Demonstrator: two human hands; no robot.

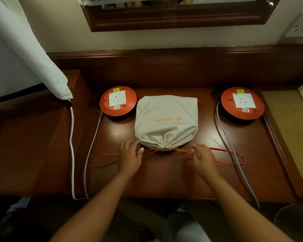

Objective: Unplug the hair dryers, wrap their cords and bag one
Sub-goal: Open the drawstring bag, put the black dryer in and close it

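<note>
1. We see the cream drawstring bag (166, 119) lying in the middle of the wooden table (164, 175), its mouth gathered shut and pointing at the near edge. It bulges, so we judge a dryer is inside, though no dryer shows.
2. Our right hand (202, 160) has its fingers curled closed, pinching the orange drawstring (182, 150) just right of the gathered mouth. Our left hand (130, 157) rests half open beside the mouth on the left, fingertips touching the fabric; we cannot tell whether it grips any cord.
3. If we pull only from the right with the left hand loose, the bag may slide across the polished top rather than cinch tighter.
4. The drawstring's long loop lies over the grey cable (234, 154) running toward the near right corner; a hard tug could snag it there.
5. That cable leads to the right orange reel (242, 103) near the far edge; a snag could drag it. The left orange reel (118, 100) sits just beside the bag's far left corner.
6. Both reel sockets look empty, so unplugging seems done.
</note>
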